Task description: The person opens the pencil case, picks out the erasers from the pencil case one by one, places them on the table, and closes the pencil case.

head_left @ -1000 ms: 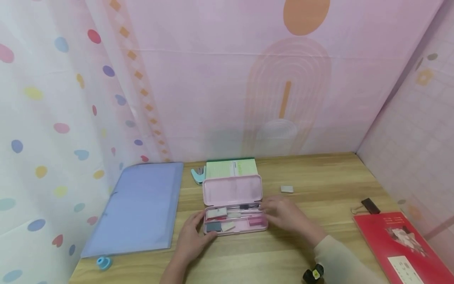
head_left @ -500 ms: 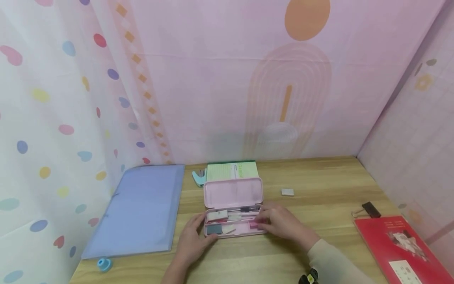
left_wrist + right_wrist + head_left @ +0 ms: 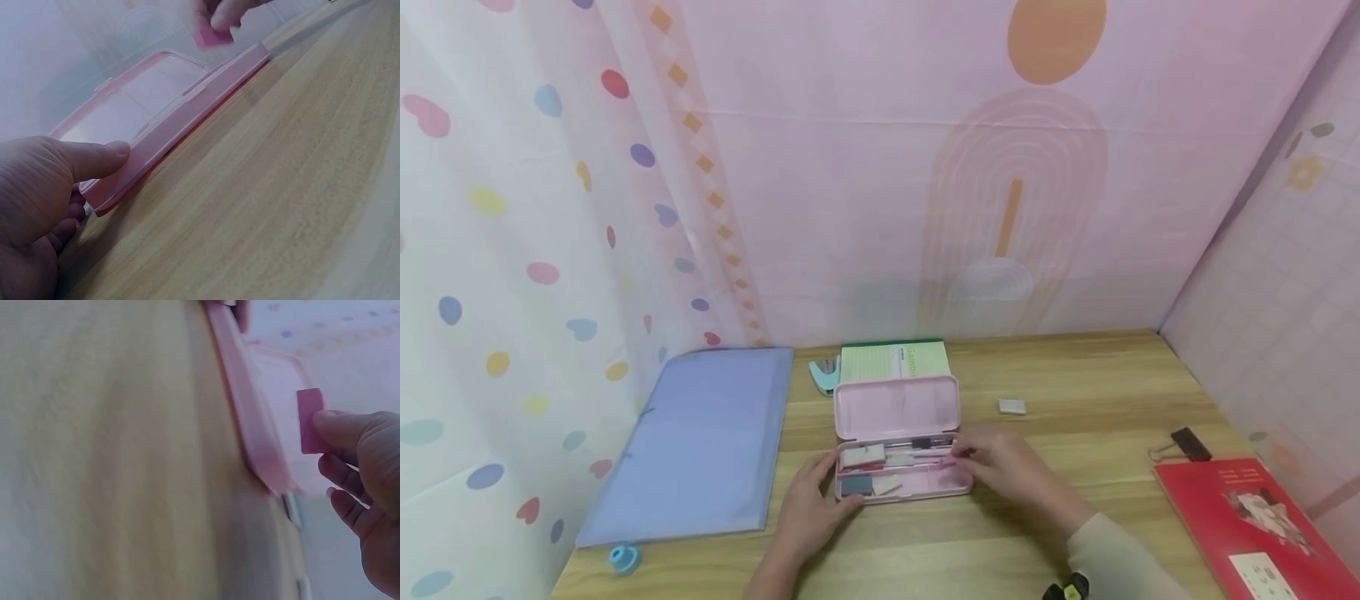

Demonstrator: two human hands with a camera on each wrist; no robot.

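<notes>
A pink pencil case (image 3: pixel 898 408) lies on the wooden table with its lid raised at the back. My left hand (image 3: pixel 807 510) grips its left end, the thumb along the front wall in the left wrist view. Over the right end, my right hand (image 3: pixel 1009 468) pinches a pink eraser (image 3: pixel 310 420) between thumb and fingers, lifted above the case's rim. Inside the case are a dark grey block (image 3: pixel 856 485), a white block (image 3: pixel 887 483), a larger whitish block (image 3: pixel 863 455) and several pens, partly hidden by the right hand.
A blue folder (image 3: pixel 700 442) lies at left, with a small blue round object (image 3: pixel 624 559) before it. Behind the case are a green notebook (image 3: pixel 917 358) and a light-blue stapler (image 3: pixel 824 377). At right are a white eraser (image 3: pixel 1012 407), a binder clip (image 3: pixel 1191 444) and a red book (image 3: pixel 1247 517).
My right hand has reached into the right end of the case, taken the pink eraser from the front compartment and lifted it. The left hand has stayed on the case.
</notes>
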